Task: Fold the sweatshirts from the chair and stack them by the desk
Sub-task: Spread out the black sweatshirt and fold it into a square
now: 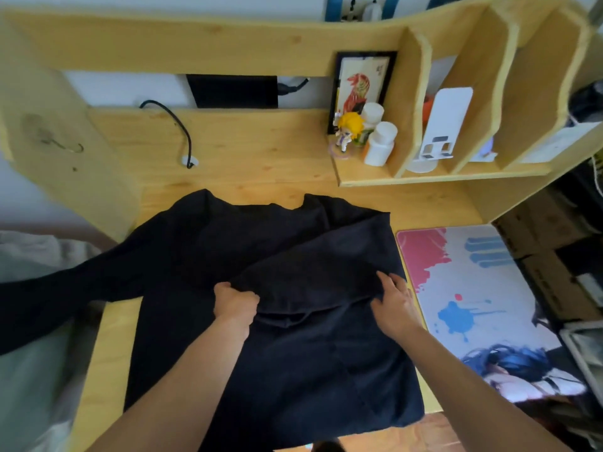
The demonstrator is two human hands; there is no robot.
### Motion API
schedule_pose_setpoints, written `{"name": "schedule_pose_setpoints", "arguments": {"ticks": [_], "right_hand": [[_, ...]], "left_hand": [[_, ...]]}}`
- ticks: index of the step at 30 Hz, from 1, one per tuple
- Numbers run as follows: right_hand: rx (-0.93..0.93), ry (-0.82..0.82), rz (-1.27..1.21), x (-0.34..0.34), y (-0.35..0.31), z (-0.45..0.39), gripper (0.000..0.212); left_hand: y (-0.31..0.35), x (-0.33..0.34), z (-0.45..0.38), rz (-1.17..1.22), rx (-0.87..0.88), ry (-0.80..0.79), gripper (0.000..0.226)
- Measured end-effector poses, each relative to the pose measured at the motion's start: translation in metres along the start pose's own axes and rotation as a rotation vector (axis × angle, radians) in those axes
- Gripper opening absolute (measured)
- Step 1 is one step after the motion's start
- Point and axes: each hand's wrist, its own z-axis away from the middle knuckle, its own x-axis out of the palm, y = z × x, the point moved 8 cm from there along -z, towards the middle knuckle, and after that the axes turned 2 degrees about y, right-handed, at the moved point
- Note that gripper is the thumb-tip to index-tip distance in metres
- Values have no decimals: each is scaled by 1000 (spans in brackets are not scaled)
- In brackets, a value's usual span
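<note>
A black sweatshirt [287, 350] lies spread on the wooden desk [261, 151], collar toward the back. Its right sleeve is folded across the chest. Its left sleeve [49, 295] hangs off the desk's left edge. My left hand [235, 305] grips the end of the folded sleeve near the middle of the garment. My right hand [394, 305] rests on the sleeve fabric at the sweatshirt's right edge, with its fingers spread and slightly bent.
A printed desk mat [473, 288] lies right of the sweatshirt. A shelf unit [424, 177] at the back right holds white bottles [380, 143], a figurine [349, 128] and a framed picture [362, 83]. A black cable [176, 122] curves over the back left. Bedding [29, 353] lies on the left.
</note>
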Motion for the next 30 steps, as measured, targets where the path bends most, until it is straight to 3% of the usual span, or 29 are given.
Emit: {"name": "schedule_pose_setpoints", "arguments": {"ticks": [4,8,12,16,20,24,27,30], "right_hand": [[122,138,-72,-26,7,-25,68],[118,246,-130,-39,5,-30,69],[121,135,-125,-24,6,-37,67],[183,22,-164,-14,16,-49,59],[206,5,-217,-16,8,-79,53],[214,8,-274,-13,-8,-122,53],[189,-17,-295,-9,-21,-147,44],[208,132,-252,-26,-18,-161,35]], "left_hand": [[82,-13,40,-44,354,-146,58],[151,-72,64,-62,614,-4,53],[127,-121,22,-132,522,138,51],[64,-105,-22,-447,275,8,55],[38,-96,-34,-216,142,25,51],[39,-90,-42,-302,222,44,48],[50,-99,-43,-352,326,190,39],[63,-103,-41,-438,465,289,38]]}}
